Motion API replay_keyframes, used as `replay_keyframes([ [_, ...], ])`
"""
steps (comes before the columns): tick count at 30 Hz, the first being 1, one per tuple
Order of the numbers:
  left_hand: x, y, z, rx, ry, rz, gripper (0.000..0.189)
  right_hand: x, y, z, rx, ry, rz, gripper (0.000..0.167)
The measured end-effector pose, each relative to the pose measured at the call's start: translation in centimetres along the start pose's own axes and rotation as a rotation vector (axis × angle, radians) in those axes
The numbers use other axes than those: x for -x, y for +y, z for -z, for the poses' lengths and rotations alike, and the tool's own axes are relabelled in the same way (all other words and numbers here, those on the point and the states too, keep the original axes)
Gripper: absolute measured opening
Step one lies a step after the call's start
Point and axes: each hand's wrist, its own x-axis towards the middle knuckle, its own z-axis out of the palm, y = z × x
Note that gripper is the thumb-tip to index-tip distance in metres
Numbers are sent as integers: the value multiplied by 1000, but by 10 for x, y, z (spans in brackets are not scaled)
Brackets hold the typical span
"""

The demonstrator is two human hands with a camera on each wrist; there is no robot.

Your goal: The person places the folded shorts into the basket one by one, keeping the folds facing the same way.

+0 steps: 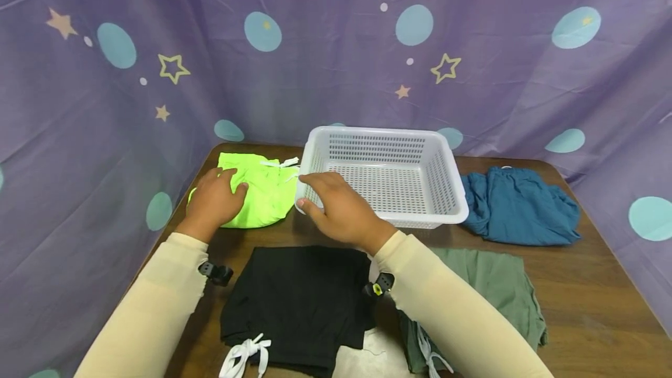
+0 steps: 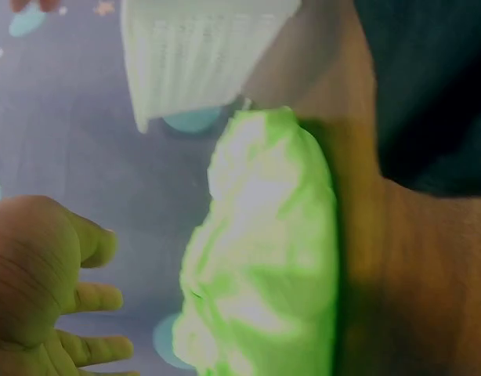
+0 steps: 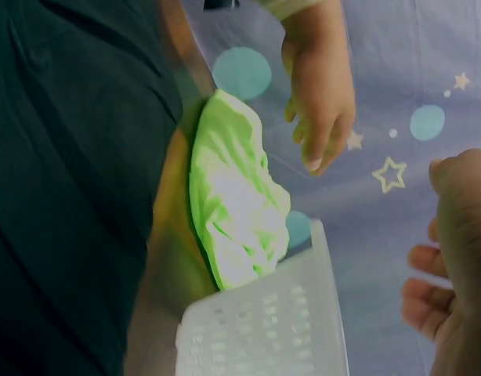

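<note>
Neon-yellow shorts [image 1: 268,197] with a white drawstring [image 1: 280,163] lie folded at the back left of the table. My left hand [image 1: 212,200] is over their left part in the head view, fingers relaxed and holding nothing. In the left wrist view a gap shows between that hand [image 2: 37,282] and the shorts [image 2: 264,235]. My right hand [image 1: 343,209] overlaps the front left corner of the white perforated basket [image 1: 380,131], thumb and fingers apart and nothing in them. The right wrist view shows this hand [image 3: 468,243] off to the side of the basket [image 3: 248,313].
Black shorts [image 1: 304,302] with a white drawstring lie in front, partly over a beige cloth [image 1: 370,360]. Green shorts [image 1: 493,284] lie to their right, partly behind my right forearm. Blue shorts [image 1: 525,209] sit right of the basket. A purple curtain [image 1: 336,86] hangs behind the wooden table [image 1: 593,302].
</note>
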Motion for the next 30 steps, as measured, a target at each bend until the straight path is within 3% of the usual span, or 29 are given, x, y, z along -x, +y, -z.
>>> replay_keyframes([
  [4,-2,-14,-7,-2,-50,50,57,-3,-12,-8,-56,-7,58,47],
  [8,-4,-26,-14,-3,-147,103,58,-4,-23,-17,-113,-49,98,48],
  [13,-4,-35,-23,-23,-251,130,58,-3,-29,-32,-200,-161,57,50],
  [17,-5,-38,-27,-39,-287,129,57,-3,-30,-46,-309,-276,-78,52],
  [20,-4,-39,-29,-54,-301,123,56,-3,-32,-56,-409,-340,-228,55],
  [25,-5,-39,-27,-59,-330,121,53,-5,-33,-71,-606,-270,-488,52],
  [30,-3,-40,-24,-81,-361,107,46,-7,-30,-89,-952,-188,-666,39],
])
